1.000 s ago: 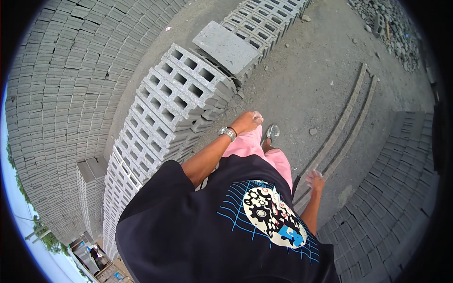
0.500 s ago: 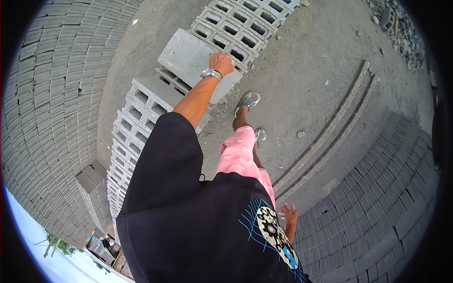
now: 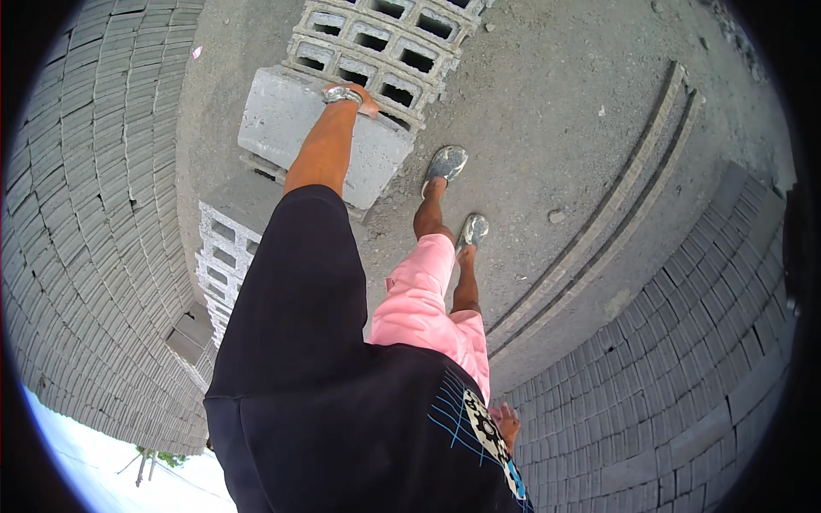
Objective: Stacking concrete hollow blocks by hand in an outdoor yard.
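Observation:
My left hand [image 3: 352, 96] is closed over the far edge of a grey concrete block [image 3: 321, 141], whose broad smooth face is turned up toward me. Its fingertips are hidden beyond that edge. Just past the hand, the block borders a row of hollow concrete blocks [image 3: 372, 41] with their openings up. Low beside my body on the right, my right hand [image 3: 506, 423] hangs with slightly bent, parted fingers and nothing visible in it. Part of it is hidden by my shirt.
More hollow blocks [image 3: 224, 248] stand on the near left. A tall stack of blocks [image 3: 94, 205] rises at the far left, and another stack [image 3: 650, 393] lies on the right. Two long narrow rails [image 3: 599, 218] cross the dusty ground, with a small stone [image 3: 557, 216] beside them.
The block under my left hand now appears larger and covers more of the hollow blocks on its near side. My view has shifted, and my right hand sits lower, closer to my shirt.

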`<state>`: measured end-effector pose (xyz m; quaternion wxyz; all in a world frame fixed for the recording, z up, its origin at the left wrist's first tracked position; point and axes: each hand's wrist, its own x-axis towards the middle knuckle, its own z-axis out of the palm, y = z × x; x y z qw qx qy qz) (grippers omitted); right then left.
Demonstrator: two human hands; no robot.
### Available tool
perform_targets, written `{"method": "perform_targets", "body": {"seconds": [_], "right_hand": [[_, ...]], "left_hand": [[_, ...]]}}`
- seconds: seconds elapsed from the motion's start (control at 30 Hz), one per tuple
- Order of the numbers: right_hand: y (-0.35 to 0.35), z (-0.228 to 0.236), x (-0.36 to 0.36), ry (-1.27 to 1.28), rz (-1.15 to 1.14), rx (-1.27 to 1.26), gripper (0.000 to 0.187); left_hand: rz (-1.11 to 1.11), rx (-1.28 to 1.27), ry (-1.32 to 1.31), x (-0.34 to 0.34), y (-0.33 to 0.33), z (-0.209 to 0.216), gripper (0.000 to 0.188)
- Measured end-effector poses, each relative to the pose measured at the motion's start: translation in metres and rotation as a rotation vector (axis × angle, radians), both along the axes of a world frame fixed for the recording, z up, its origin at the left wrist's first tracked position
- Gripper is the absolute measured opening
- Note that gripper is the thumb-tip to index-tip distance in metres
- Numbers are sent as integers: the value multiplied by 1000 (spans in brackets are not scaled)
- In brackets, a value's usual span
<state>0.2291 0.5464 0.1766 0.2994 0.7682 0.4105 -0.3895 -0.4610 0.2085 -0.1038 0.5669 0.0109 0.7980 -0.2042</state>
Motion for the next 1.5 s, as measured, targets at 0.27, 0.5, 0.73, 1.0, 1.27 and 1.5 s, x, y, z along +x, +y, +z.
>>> {"method": "perform_targets", "body": {"seconds": [0.27, 0.5, 0.73, 1.0, 1.27, 1.5], "right_hand": [[-5, -39, 7, 23, -49, -86, 42], [26, -54, -17, 44, 21, -128, 44], [68, -81, -85, 181, 201, -129, 42], [57, -78, -93, 315, 98, 19, 47], [-12, -89, 7, 286, -163, -34, 46], [-112, -95, 86, 313, -332, 139, 43]], "left_hand": [[2, -13, -22, 6, -22, -18, 64], [159, 183, 360, 116, -70, 118, 56], [149, 271, 832, 176, -75, 108, 50], [235, 83, 539, 155, -76, 103, 48], [388, 204, 551, 148, -61, 145, 60], [667, 859, 346, 217, 73, 187, 24]]}}
